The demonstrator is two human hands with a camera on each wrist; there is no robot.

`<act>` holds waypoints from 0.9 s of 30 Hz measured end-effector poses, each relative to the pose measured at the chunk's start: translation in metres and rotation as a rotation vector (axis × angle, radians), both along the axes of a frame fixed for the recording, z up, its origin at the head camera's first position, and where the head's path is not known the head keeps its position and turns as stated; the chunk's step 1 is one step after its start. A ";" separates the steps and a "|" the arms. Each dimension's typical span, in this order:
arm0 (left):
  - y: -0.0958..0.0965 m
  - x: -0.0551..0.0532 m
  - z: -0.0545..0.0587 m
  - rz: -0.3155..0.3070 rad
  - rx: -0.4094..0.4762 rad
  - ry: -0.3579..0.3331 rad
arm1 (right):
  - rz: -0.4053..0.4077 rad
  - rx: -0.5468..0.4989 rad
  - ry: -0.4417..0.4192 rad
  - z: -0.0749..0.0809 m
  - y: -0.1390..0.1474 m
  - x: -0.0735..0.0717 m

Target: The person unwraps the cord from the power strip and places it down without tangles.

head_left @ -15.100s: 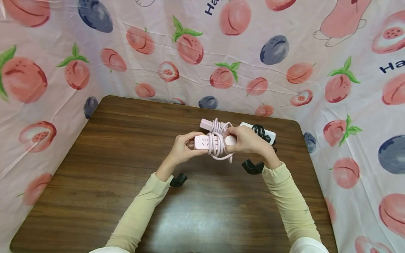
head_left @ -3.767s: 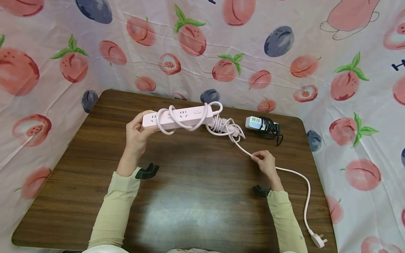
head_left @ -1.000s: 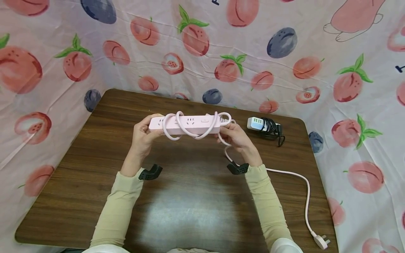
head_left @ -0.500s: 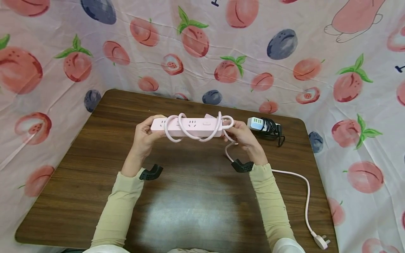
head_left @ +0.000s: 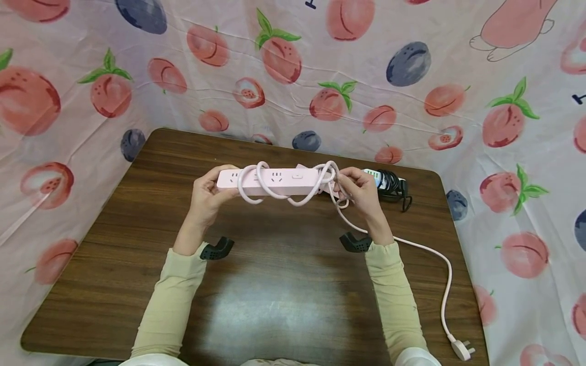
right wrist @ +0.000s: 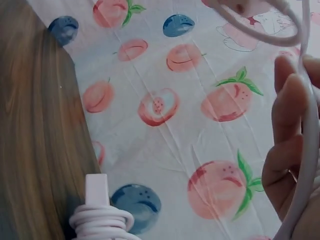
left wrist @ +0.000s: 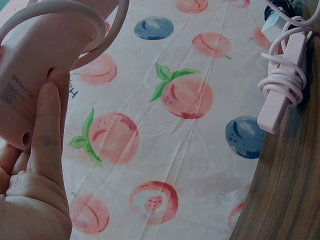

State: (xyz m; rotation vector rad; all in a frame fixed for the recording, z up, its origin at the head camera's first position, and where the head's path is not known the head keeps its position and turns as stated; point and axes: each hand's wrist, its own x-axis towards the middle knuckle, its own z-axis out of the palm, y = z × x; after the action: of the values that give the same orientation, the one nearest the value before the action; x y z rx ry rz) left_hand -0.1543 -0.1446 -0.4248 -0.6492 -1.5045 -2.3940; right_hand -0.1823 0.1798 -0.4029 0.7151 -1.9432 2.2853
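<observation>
Nearest: both forearms are covered by pale sleeves (head_left: 169, 305), a black mount (head_left: 217, 249) worn on each. A pink plug (head_left: 460, 349) is seen on the table (head_left: 137, 229) near its right edge; its pink cord (head_left: 423, 247) is run back under the right arm (head_left: 381, 230). Farther in, a pink power strip (head_left: 285, 182) is held up off the table, roughly level, sockets in view. Its left end is gripped by the left hand (head_left: 204, 197), thumb in front. The cord is looped loosely round the strip and pinched by the right hand (head_left: 362, 193) just beside the right end. Behind, a second pink strip (left wrist: 273, 111), wound in its own cord, is laid on the table, mostly hidden in the head view. To its right, a white strip (head_left: 372, 176) wrapped in black cord (head_left: 389, 184) is partly covered by the right hand. All is backed by a fruit-print cloth (head_left: 293, 104).
</observation>
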 end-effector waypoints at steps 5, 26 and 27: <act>-0.002 -0.001 0.000 0.042 0.020 0.003 | 0.074 0.002 0.077 0.000 0.007 0.007; -0.005 0.000 0.003 -0.021 0.023 -0.005 | -0.102 0.707 -0.145 0.017 -0.020 0.013; -0.005 0.000 0.002 -0.029 0.016 -0.008 | -0.121 0.667 -0.173 0.015 -0.020 0.010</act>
State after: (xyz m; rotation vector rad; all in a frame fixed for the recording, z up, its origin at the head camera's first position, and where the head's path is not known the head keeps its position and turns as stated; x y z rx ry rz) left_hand -0.1539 -0.1499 -0.4226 -0.6633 -1.4876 -2.4300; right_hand -0.1726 0.1601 -0.3877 0.4148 -2.7738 1.6570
